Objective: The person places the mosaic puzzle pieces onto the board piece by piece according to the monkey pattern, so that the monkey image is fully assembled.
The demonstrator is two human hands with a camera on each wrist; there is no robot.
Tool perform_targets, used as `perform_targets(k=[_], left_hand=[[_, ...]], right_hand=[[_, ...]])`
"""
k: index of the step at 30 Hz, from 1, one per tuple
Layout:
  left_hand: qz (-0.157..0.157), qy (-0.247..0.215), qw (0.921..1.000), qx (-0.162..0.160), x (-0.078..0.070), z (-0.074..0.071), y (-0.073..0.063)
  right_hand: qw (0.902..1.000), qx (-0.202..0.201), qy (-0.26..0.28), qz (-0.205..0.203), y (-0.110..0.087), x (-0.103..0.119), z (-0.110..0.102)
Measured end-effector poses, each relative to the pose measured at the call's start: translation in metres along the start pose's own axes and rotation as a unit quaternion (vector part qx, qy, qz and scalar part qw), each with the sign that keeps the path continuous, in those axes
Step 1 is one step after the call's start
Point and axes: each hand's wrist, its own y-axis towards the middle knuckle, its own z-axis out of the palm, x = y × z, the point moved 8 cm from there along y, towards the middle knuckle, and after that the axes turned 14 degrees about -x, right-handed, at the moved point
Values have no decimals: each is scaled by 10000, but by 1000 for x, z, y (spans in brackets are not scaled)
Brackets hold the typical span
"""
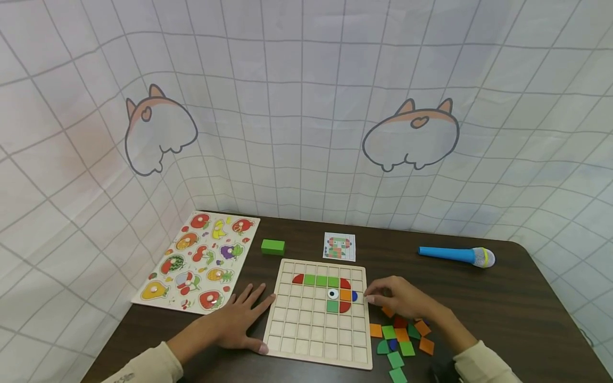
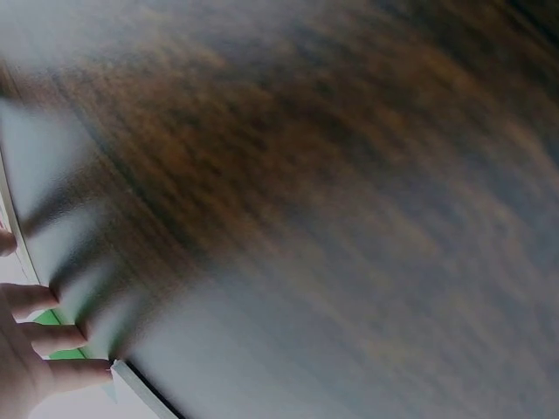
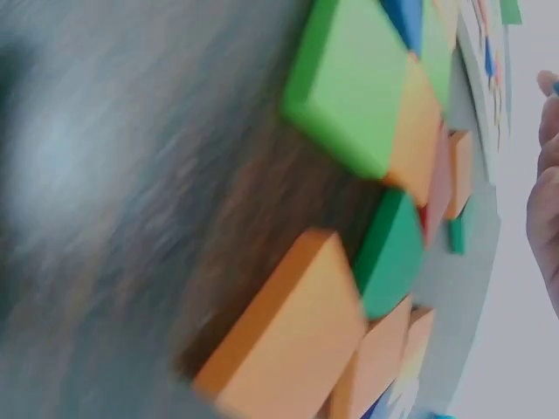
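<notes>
A wooden grid board (image 1: 306,332) lies on the dark table, with red, green, orange and blue pieces and a white eye tile (image 1: 332,293) set in its upper cells. My left hand (image 1: 237,322) rests flat with spread fingers at the board's left side, thumb and a fingertip at its edge. At the right edge, my right hand (image 1: 399,298) has thumb and forefinger brought together near a blue half-round piece (image 1: 354,296) in the grid. In the right wrist view, a sliver of a small blue-green piece (image 3: 556,88) shows at its fingertips, mostly out of frame.
Loose coloured tiles (image 1: 400,335) lie in a pile right of the board, under the right forearm. Behind the board are a printed pattern card (image 1: 339,246) and a green block (image 1: 273,247). A fruit puzzle (image 1: 201,260) lies left; a blue toy microphone (image 1: 450,255) lies back right.
</notes>
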Motion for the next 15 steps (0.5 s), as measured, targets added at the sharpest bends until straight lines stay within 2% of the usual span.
perform_targets(k=[9,15], left_hand=[[-24,-12,10000,-3,2,1,1],[-19,27,10000,6,1,0,0]], right_hand=[[9979,120,634,-69,24,25,15],[9972,153,730,-86,44,39,29]])
